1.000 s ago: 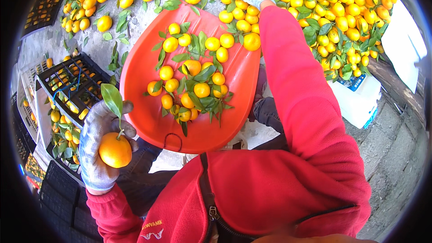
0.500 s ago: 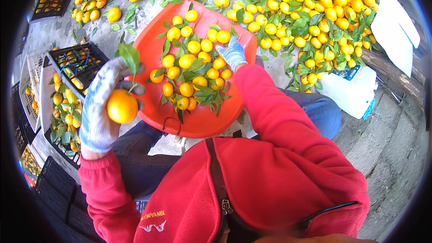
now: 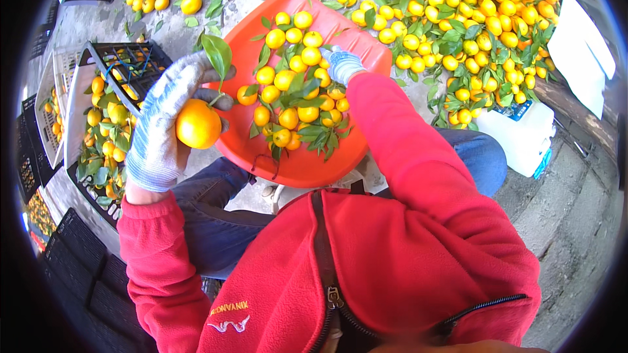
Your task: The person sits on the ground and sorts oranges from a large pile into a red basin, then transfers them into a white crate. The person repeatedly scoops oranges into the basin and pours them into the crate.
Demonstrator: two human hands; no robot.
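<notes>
Within left fingers (image 3: 226,102), one orange (image 3: 198,124).

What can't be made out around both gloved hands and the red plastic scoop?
In the head view:
Left hand, gloved in white and blue: palm, partly hidden by the round orange citrus it holds.
Right hand, gloved alike: its palm and any grip, turned from the camera.
Red plastic scoop: bottom, where small orange fruits cover it.
Large orange fruit heap: far end, cut by the top edge.
</notes>
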